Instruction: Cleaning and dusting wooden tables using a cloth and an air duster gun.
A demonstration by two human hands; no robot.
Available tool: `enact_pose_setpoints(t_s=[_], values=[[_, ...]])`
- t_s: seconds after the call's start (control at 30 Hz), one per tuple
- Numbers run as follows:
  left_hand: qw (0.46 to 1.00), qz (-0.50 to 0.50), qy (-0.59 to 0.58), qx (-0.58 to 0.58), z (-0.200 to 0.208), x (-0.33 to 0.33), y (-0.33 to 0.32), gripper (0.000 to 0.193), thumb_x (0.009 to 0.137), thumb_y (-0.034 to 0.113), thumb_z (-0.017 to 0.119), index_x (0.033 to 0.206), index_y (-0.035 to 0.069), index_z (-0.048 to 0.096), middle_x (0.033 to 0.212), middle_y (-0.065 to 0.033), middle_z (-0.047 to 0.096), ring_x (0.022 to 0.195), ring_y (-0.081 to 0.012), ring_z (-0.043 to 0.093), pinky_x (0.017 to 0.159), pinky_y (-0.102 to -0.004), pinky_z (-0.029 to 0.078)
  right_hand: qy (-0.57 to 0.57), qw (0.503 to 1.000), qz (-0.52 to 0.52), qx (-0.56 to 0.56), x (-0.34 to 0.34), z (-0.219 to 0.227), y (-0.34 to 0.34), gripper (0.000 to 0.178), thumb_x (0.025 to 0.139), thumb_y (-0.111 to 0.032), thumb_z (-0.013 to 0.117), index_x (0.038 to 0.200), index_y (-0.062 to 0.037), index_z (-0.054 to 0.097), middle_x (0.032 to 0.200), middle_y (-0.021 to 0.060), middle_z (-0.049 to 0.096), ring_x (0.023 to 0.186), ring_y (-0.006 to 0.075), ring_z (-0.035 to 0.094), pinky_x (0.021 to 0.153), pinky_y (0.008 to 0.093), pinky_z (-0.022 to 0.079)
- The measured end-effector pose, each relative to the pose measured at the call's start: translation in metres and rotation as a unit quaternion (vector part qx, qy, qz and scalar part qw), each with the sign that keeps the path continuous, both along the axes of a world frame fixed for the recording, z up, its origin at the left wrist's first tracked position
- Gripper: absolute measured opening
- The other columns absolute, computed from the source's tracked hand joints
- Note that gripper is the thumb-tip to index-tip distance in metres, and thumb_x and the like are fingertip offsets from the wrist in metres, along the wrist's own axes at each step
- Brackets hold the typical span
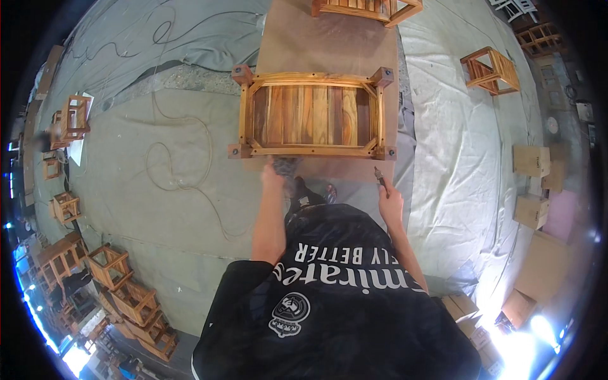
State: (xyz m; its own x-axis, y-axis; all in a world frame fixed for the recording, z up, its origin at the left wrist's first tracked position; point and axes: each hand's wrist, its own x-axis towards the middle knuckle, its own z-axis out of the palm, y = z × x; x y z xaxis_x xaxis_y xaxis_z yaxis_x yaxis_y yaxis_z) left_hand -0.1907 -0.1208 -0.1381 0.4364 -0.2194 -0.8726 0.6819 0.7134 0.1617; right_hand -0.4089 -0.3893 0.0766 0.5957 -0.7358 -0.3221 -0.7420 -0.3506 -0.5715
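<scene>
In front of me an upturned wooden table [310, 151] shows its slatted underside, with four square legs pointing up and dark round pads on their ends. My left hand [272, 173] is at its near edge, left of the middle, closed on a grey rag [288, 166]; hand and rag are slightly blurred. Whether the rag touches the wood I cannot tell. Near the table's right front leg, my right hand [391, 200] grips a small slender tool [379, 174] with a brownish tip, pointed toward the table. Its exact kind is unclear. The tool is apart from the wood.
Brown cardboard [329, 47] lies beneath the table, over pale floor sheeting [462, 145]. A thin hose or cord [208, 136] loops across the left side. Another wooden piece [367, 7] stands beyond, a small stool [491, 71] at far right. Stacked wooden frames [136, 301] and cartons [531, 160] line the sides.
</scene>
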Motion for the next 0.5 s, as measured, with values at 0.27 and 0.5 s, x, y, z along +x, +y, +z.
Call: enact_pose_setpoints(t_s=[0.27, 0.5], values=[[0.999, 0.017, 0.022, -0.019, -0.046, -0.079, -0.137, 0.028, 0.094, 0.038, 0.056, 0.1, 0.01, 0.062, 0.091, -0.0083, 0.066, 0.079, -0.0284, 0.064, 0.071, -0.0477, 0.053, 0.005, 0.997, 0.024, 0.069, -0.014, 0.025, 0.019, 0.035, 0.091, -0.02, 0.057, 0.124, -0.0114, 0.062, 0.071, 0.0152, 0.062, 0.061, 0.0184, 0.056, 0.062, 0.0347, 0.046], [0.973, 0.008, 0.216, 0.077, 0.015, -0.164, -0.33, 0.019, 0.084, 0.02, 0.072, 0.094, 0.004, 0.068, 0.084, -0.0036, 0.066, 0.073, -0.0219, 0.06, 0.066, -0.0354, 0.05, -0.082, 0.995, -0.058, 0.011, -0.066, 0.03, 0.033, 0.038, 0.092, -0.014, 0.055, 0.129, -0.0033, 0.057, 0.063, 0.0112, 0.051, 0.056, 0.0108, 0.041, 0.053, 0.03, 0.039]])
